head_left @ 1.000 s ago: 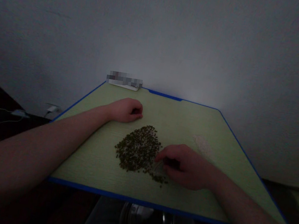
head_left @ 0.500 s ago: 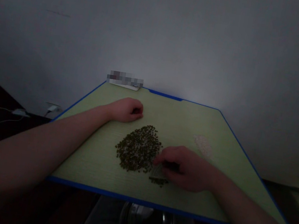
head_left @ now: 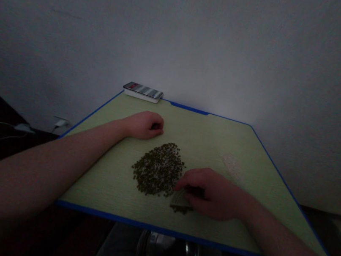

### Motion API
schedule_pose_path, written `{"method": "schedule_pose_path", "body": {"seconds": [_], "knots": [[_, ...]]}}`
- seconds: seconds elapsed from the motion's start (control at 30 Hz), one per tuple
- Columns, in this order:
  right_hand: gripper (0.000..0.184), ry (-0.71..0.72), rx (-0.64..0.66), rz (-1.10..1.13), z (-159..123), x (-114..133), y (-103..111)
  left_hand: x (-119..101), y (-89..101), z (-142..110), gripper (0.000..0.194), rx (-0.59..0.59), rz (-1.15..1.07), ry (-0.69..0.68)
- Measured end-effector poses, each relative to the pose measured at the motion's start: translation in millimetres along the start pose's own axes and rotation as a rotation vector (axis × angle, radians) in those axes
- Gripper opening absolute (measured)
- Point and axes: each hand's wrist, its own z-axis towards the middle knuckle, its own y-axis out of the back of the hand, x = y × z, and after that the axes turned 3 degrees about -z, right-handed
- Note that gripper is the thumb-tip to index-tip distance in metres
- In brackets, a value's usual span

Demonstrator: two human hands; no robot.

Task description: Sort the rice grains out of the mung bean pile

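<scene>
"How's the right hand (head_left: 212, 194)?"
"Half-curled over a clear, protractor-like plastic piece (head_left: 179, 200), right of the green-and-white granular heap (head_left: 158, 169); I can't tell if it's pinched. Its straight edge runs left-right."
"Left hand (head_left: 145, 125)?"
"Loosely closed, beyond the heap."

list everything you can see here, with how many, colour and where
table: one, pale green, blue-edged, centre
seed pile: one, green-brown with white bits, mid-table
seed strip: one, green-brown, nearer the front edge
clear piece: one, see-through, beside the pile
pale grains: one patch, whitish, table's right
phone: one, dark-edged, on white box, far left corner
bowl: one, silvery, below the front edge
plug: one, white, left
wall: one, grey, behind
left hand: one, curled, on table
right hand: one, holding clear piece
</scene>
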Motion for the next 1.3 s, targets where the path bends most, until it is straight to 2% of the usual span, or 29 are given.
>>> {"method": "schedule_pose_path", "body": {"seconds": [0.17, 0.3, 0.63, 0.8, 0.93, 1.13, 1.23, 1.3], "knots": [[0.035, 0.044, -0.012, 0.017, -1, 2, -1, 1, -1.0, 0, 0.022, 0.001, -0.021, 0.001], [0.034, 0.009, -0.035, -0.033, 1, 6, -3, 2, -1.3, 0, 0.022, -0.001, -0.020, 0.002], [0.028, -0.303, -0.115, -0.066, -7, 2, -1, 1, -0.7, -1, 0.023, -0.010, -0.013, -0.004], [0.024, -0.391, -0.135, -0.087, -11, -10, 9, 0, -0.7, -1, 0.024, -0.008, -0.013, -0.006], [0.023, -0.377, -0.138, -0.097, -15, -16, 15, 0, 0.1, -1, 0.025, -0.001, -0.008, -0.005], [0.027, -0.253, -0.012, 0.015, -9, -2, 7, 0, 0.1, -1, 0.026, 0.011, 0.000, -0.006], [0.028, -0.246, -0.041, 0.004, -5, 0, 3, 0, -0.4, -1, 0.024, -0.008, -0.007, 0.001], [0.028, -0.291, -0.087, -0.009, -5, -2, 2, 0, -0.4, -1, 0.024, -0.010, -0.012, 0.003]]}}
